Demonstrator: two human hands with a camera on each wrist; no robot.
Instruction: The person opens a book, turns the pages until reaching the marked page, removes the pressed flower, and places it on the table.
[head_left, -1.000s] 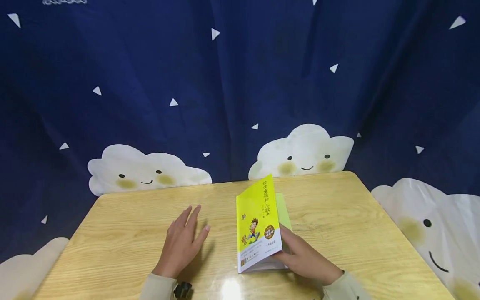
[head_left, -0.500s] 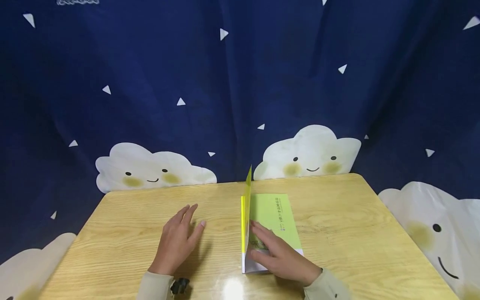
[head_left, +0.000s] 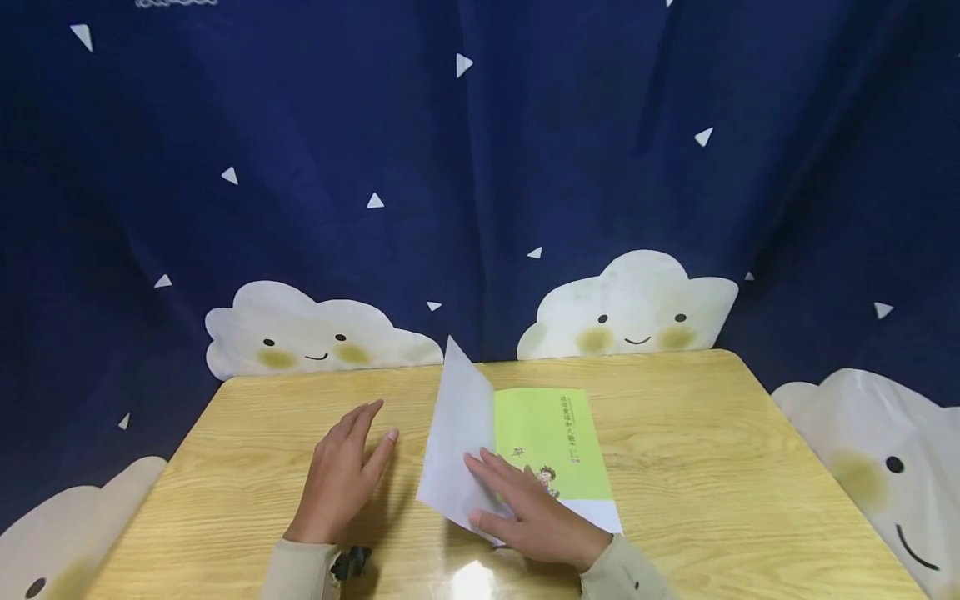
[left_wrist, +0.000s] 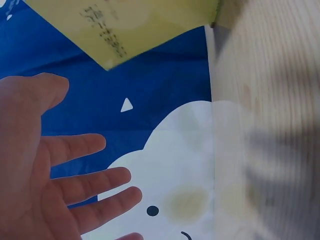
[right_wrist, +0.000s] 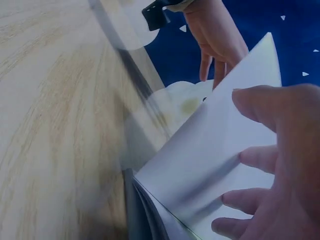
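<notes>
A thin book lies on the wooden table, its front cover (head_left: 459, 442) lifted and tilted over to the left, white inside face showing. Beneath it appears a green title page (head_left: 551, 433) with a small cartoon figure. My right hand (head_left: 528, 512) has its fingers spread against the inside of the cover, near the spine; the right wrist view shows these fingers (right_wrist: 257, 159) fairly straight along the white sheet. To the left of the book my left hand (head_left: 341, 471) hovers with fingers extended, holding nothing. In the left wrist view the cover's yellow outside (left_wrist: 130, 30) hangs above that hand.
A light wooden table (head_left: 690, 467) carries the book. Behind it hangs a dark blue curtain (head_left: 337, 125) with white triangles and smiling clouds. A black wrist strap (head_left: 351, 563) sits at the left cuff.
The cover has swung from right to left, past upright, uncovering the green page. My right hand has moved left along with it. The left hand stays beside the book.
</notes>
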